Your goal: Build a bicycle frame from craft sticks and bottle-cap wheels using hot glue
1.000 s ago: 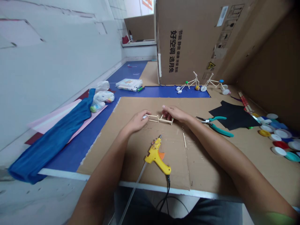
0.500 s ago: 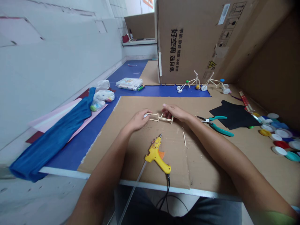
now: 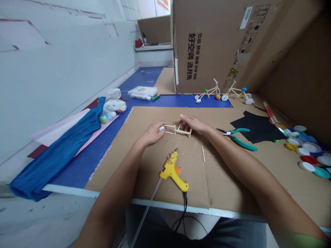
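A small frame of thin wooden sticks is on the cardboard mat between my hands. My left hand is closed at its left end, pinching a small white bottle cap against the stick ends. Curled around the right end, my right hand has its fingers at the sticks, partly hidden behind them. In front of the frame lies a yellow hot glue gun, nozzle pointing away from me. One loose wooden stick rests to the right of the gun.
Teal-handled pliers lie beside my right forearm, near black sheet material. Several bottle caps are spread at far right. Two stick models with cap wheels stand by the big cardboard box. Blue cloth lies at left.
My left hand's fingers have shifted slightly, and more of the white cap shows. The frame and my right hand stay nearly in place.
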`<state>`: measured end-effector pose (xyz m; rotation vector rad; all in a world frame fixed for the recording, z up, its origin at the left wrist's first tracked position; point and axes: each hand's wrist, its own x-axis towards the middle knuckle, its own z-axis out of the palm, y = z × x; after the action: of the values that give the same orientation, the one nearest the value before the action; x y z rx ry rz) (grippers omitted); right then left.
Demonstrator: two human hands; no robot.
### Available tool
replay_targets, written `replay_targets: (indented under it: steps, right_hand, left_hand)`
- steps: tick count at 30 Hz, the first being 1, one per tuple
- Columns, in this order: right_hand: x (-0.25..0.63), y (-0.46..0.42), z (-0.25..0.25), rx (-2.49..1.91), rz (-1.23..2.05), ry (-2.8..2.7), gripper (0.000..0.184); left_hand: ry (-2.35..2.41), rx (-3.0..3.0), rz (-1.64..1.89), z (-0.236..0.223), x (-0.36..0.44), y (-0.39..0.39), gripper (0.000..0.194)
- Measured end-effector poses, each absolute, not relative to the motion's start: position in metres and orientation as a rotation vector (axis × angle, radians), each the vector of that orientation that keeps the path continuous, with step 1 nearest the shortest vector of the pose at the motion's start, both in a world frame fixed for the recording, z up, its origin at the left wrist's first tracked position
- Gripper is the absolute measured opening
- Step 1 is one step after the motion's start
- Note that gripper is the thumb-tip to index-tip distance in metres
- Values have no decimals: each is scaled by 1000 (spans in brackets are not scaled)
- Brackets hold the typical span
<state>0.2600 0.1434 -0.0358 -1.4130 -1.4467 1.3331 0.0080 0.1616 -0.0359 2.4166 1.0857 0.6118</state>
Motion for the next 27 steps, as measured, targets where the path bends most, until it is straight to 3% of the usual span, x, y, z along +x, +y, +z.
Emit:
replay_targets:
  steps: [27]
  right_hand:
    - [264, 149, -39, -1490, 1334, -1462, 59]
  left_hand:
    - [1092, 2408, 606, -36, 7, 162, 32]
